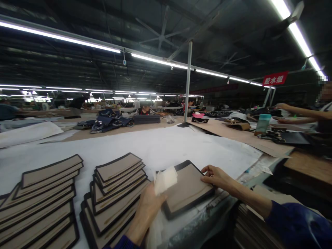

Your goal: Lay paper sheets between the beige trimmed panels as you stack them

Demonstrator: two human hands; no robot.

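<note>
A flat taupe panel with a dark border [189, 186] lies near the table's front edge, between my two hands. My left hand [150, 204] is closed on a small cream folded sheet [166, 180], held over the panel's left side; whether it is paper or cloth I cannot tell. At the panel's right edge, the fingertips and thumb of my right hand [216, 178] pinch the border. Just left of my left hand lies an overlapping stack of similar panels [119, 193], each with a brownish streak along one edge.
Another fanned stack of panels [49, 193] lies at the far left on the white sheet [145, 141]. Navy pieces [110, 119] are heaped farther back, near a metal post [188, 83]. At right stand a teal-lidded bottle [263, 123] and a co-worker [324, 110].
</note>
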